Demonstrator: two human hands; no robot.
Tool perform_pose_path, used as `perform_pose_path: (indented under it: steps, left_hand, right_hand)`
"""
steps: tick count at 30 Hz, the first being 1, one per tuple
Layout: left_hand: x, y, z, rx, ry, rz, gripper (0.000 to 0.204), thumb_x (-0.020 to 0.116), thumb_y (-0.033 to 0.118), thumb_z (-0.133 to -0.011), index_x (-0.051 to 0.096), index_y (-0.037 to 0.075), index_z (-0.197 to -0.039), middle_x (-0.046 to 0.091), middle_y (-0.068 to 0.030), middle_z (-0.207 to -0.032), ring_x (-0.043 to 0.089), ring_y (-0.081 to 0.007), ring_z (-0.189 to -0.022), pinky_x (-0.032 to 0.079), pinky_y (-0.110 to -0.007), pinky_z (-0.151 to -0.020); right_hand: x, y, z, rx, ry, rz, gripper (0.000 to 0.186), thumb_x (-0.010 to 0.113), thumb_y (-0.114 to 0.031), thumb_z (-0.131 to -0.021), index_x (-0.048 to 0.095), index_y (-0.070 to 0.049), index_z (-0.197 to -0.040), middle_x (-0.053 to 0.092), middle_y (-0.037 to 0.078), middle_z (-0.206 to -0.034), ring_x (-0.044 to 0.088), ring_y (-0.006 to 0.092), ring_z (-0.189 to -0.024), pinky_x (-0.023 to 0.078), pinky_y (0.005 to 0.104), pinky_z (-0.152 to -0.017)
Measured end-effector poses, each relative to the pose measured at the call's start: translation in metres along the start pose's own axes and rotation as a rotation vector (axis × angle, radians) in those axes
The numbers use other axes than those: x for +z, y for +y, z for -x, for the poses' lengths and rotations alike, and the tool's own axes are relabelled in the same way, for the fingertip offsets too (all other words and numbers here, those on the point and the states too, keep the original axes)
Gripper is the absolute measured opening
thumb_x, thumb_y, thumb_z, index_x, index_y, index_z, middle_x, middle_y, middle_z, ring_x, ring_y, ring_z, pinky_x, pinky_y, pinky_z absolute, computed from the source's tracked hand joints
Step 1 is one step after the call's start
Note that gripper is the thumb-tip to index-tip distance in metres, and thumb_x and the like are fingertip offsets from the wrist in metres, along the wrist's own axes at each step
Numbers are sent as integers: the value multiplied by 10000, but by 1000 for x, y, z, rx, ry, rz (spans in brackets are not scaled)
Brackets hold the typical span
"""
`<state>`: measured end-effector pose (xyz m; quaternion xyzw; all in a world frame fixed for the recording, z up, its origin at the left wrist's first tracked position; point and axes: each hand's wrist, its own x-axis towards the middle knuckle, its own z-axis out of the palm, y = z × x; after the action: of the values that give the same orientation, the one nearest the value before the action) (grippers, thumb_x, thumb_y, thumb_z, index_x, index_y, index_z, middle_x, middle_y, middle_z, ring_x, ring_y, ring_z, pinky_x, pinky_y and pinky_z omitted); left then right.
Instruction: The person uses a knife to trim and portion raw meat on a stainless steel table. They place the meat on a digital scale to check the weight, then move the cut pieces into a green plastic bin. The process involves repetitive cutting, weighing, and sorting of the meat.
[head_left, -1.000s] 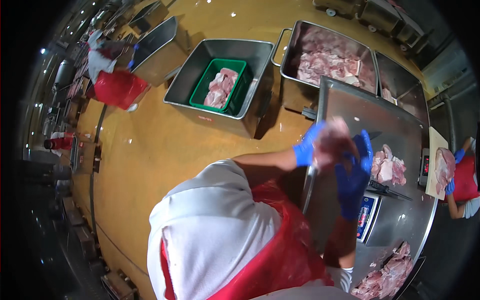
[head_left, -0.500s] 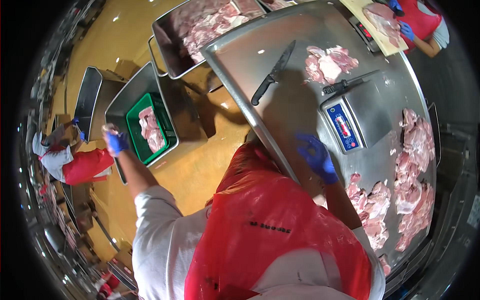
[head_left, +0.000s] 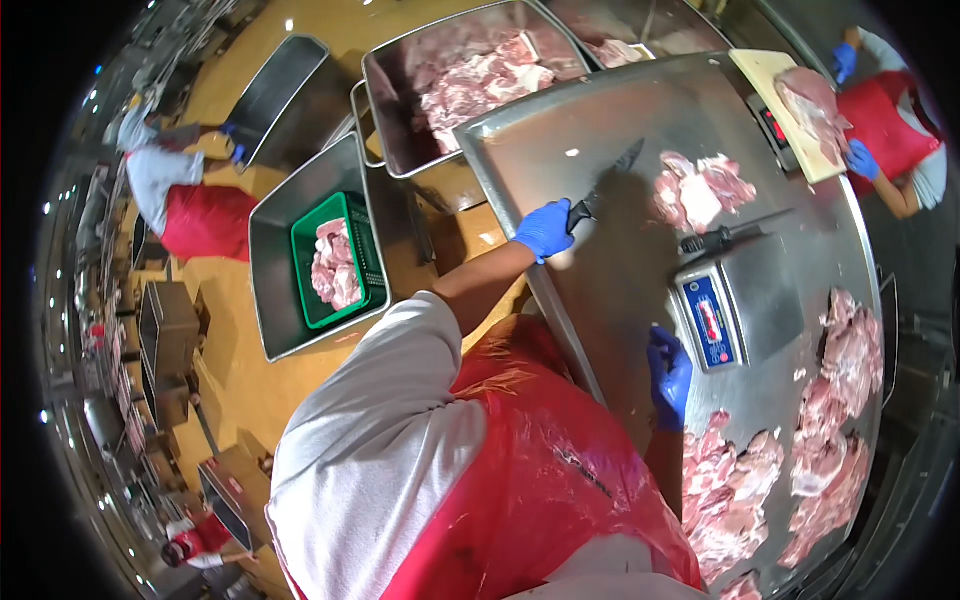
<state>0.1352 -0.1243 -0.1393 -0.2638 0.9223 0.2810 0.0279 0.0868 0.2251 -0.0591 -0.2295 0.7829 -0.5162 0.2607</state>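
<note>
My left hand (head_left: pixel 545 232), in a blue glove, is closed around the handle of a black-handled knife (head_left: pixel 612 178) at the left edge of the steel table (head_left: pixel 620 290). The blade points away toward the far side. My right hand (head_left: pixel 670 378), also gloved in blue, hovers over the table beside the scale (head_left: pixel 712 318); its fingers are loosely bent and nothing shows in them. Pieces of raw meat (head_left: pixel 700 192) lie beyond the scale. A second knife (head_left: pixel 708 240) rests against the scale's far side.
Left of the table, a steel bin (head_left: pixel 268 300) holds a green crate (head_left: pixel 302 262) with meat. A larger bin (head_left: pixel 395 120) of meat stands farther off. More meat (head_left: pixel 838 390) lines the table's right side. A co-worker (head_left: pixel 895 130) stands far right by a cutting board (head_left: pixel 765 75); another person (head_left: pixel 185 200) is at left.
My left hand has swung right from the crate's bin to the knife and taken its handle; the pale piece it held is gone from it. My right hand has drawn nearer my body.
</note>
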Motion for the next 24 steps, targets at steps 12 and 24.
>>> perform_pose_path:
  steps: [12, 24]
  left_hand:
    - [-60, -81, -115, 73, 26, 136, 383, 639, 210, -761, 558, 24, -1086, 642, -254, -1011, 638, -428, -962, 525, -487, -805]
    - [-105, -141, -153, 424, -124, 273, 395, 669, 195, -818, 578, 3, -1151, 599, -185, -963, 634, -340, -814, 532, -429, -741]
  right_hand:
    - [89, -61, -145, -61, -9, -139, 207, 608, -67, -919, 649, 22, -1101, 663, 87, -1075, 605, 153, -930, 484, 286, -852]
    - [255, -197, -403, -366, -153, -7, 196, 605, 6, -888, 652, 37, -1076, 655, 168, -1101, 625, 257, -1016, 510, 355, -892]
